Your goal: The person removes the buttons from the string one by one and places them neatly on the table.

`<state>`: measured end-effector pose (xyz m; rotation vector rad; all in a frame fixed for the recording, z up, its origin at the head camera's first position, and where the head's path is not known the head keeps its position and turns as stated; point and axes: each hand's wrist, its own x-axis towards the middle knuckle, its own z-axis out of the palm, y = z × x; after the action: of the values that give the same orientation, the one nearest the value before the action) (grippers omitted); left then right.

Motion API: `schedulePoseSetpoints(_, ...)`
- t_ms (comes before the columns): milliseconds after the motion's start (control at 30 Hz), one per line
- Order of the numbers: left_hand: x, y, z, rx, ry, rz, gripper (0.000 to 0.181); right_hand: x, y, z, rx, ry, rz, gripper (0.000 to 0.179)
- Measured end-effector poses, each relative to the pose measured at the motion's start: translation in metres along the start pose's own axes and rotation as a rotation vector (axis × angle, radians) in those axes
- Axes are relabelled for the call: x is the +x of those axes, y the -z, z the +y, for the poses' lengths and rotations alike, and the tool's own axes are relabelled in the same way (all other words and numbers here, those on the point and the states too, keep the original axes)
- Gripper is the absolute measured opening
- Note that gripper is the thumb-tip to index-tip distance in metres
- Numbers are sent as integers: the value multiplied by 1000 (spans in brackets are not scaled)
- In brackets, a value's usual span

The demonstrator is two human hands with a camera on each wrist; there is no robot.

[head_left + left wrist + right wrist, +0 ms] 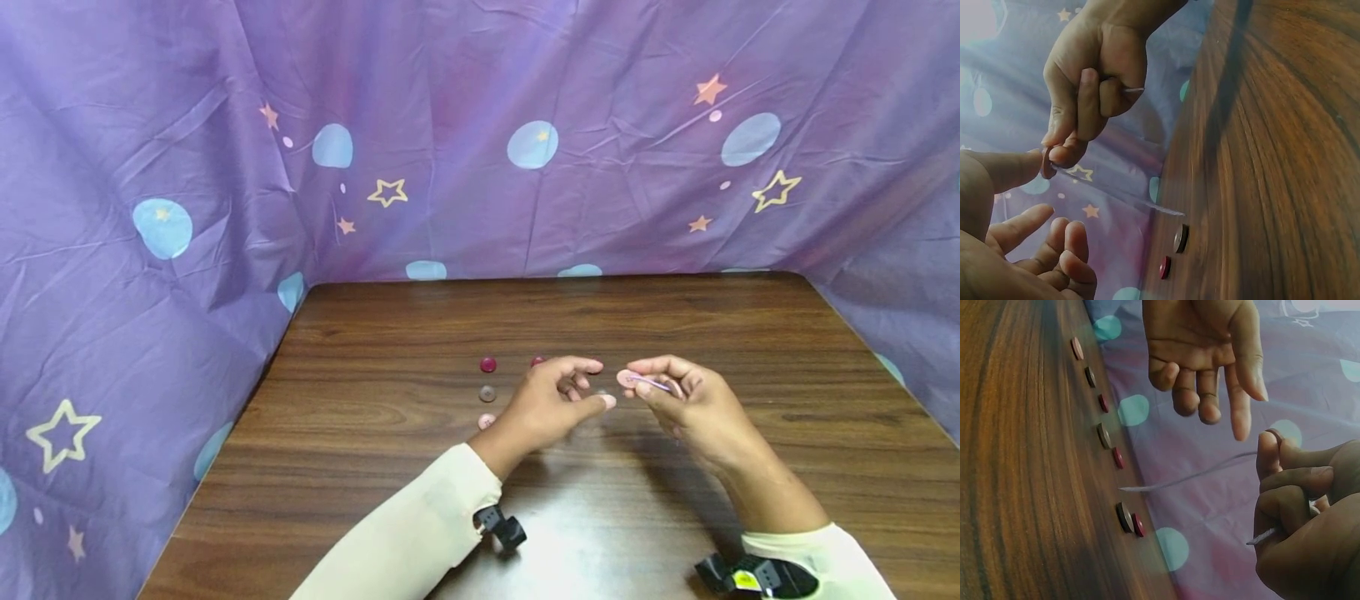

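Observation:
The right hand (693, 408) pinches a pale pink button (626, 379) between thumb and fingertips, raised over the table. A thin lilac cord (1210, 466) runs from the button, one end hanging free. Another stretch of this cord pokes out of the right hand's curled lower fingers (1282, 509). Facing it, the left hand (551, 400) is held with thumb and index finger spread apart, nothing between them. In the left wrist view, the left thumb (1013, 170) overlaps the button's edge. Behind the left hand, more buttons are partly hidden.
On the brown wooden table (375, 500) lie a dark red button (488, 365), a grey button (487, 393) and a pink button (486, 422) in a column at left. More red and grey ones (1104, 435) lie farther right. A purple patterned cloth (450, 100) surrounds the table's back and sides.

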<state>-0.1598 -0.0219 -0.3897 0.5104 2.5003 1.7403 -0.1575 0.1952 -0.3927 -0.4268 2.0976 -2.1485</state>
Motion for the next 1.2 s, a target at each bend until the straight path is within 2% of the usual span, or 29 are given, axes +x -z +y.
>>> schedulePoseSetpoints(233, 4, -9, 0, 4, -50, 29, 41, -1, -1, 0, -19, 11, 8, 23)
schedulePoseSetpoints(400, 7, -13, 0, -12, -64, 46, 41, -1, -1, 0, -26, 3, 8, 22)
schedulePoseSetpoints(600, 8, -16, 1, 0, -95, 50, 35, -1, 0, 0, -16, -14, 12, 18)
schedulePoseSetpoints(733, 10, -18, 0, 21, -135, 68, 28, -1, -1, 0, -13, -16, 12, 20)
schedulePoseSetpoints(867, 11, -20, -1, 24, -146, 89, 24, -1, -1, 0, -4, -15, 12, 20)
schedulePoseSetpoints(1200, 10, -20, 0, 62, -191, 119, 22, 0, 0, 0, -60, 15, 39, 21)
